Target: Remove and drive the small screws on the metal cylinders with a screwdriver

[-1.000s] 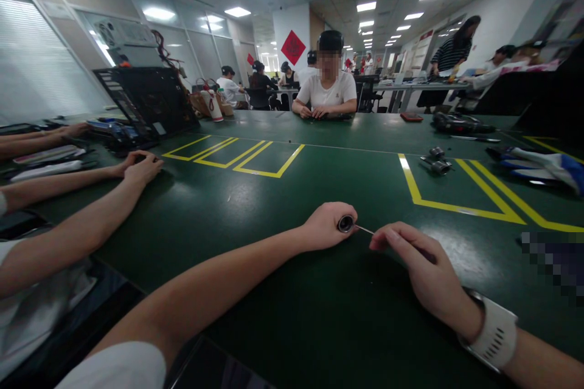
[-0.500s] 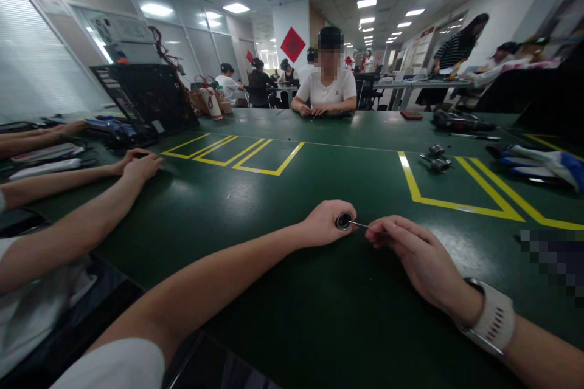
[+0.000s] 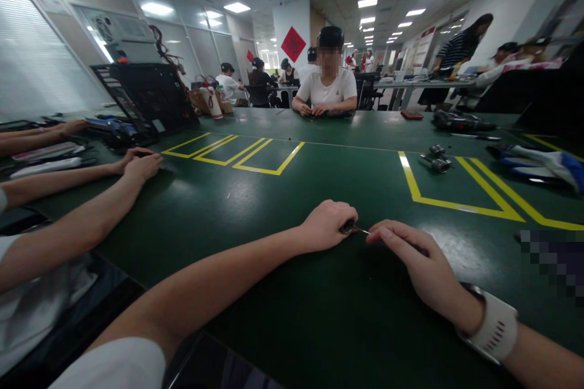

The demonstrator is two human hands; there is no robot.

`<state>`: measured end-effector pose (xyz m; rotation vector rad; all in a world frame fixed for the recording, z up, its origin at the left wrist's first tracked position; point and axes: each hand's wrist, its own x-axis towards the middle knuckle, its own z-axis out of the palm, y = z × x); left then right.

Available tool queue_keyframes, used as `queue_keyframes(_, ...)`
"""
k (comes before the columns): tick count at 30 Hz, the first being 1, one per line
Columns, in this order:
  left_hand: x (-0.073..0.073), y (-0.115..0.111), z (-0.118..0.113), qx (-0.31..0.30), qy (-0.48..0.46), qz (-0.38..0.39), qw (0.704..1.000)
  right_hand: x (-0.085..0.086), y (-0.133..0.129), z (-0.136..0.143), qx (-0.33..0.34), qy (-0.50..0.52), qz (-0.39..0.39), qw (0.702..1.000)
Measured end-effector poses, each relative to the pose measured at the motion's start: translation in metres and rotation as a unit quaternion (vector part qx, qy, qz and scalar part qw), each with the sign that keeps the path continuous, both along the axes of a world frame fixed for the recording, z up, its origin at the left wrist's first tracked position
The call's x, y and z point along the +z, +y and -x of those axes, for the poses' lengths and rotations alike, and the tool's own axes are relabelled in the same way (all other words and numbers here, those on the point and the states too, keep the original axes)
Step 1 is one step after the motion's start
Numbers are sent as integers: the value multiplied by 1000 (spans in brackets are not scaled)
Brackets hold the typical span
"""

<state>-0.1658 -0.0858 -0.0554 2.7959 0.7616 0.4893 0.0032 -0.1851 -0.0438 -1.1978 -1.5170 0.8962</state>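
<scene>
In the head view, the dark round-mouthed part [image 3: 347, 227] is being turned since the earlier frames, its opening now being seen as a narrower oval, while the right hand [image 3: 413, 255] is being held slightly lower than half a second ago. The part is being clasped in the left hand [image 3: 326, 226], its mouth being exposed at the thumb side and its rear being hidden by the closed fingers. The thin metal rod [image 3: 362, 231] is being pinched in the fingertips of the right hand, its far end being directed at the mouth; whether the inside is being touched cannot be told. Nothing is being seen standing between the two hands except the rod. A pale-strapped watch [image 3: 495, 327] is being worn on the right wrist. Beyond the hands, small metal parts [image 3: 437, 160] are being framed by yellow tape [image 3: 465, 209] on the green table [image 3: 255, 225], with blue-and-white gloves [image 3: 542, 165] being kept farther right. At the left, a neighbour's hands [image 3: 142, 165] are being held together, well apart from the part, and the far side is being occupied by a seated person [image 3: 329, 91].
</scene>
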Motion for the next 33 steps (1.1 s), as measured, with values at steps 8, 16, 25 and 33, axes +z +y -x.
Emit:
queue_keyframes(8,3,3,0,-3,-94,120,988,-3,11,-6,14,223,136,965)
queue_keyframes(16,1,3,-1,9,-32,49,998,-4,-2,-2,-31,-7,-4,999)
queue_keyframes(25,0,5,1,-14,-94,119,988,-4,10,-5,1,216,139,966)
queue_keyframes(33,2,4,1,-2,-97,134,986,-4,7,-3,-19,166,88,982)
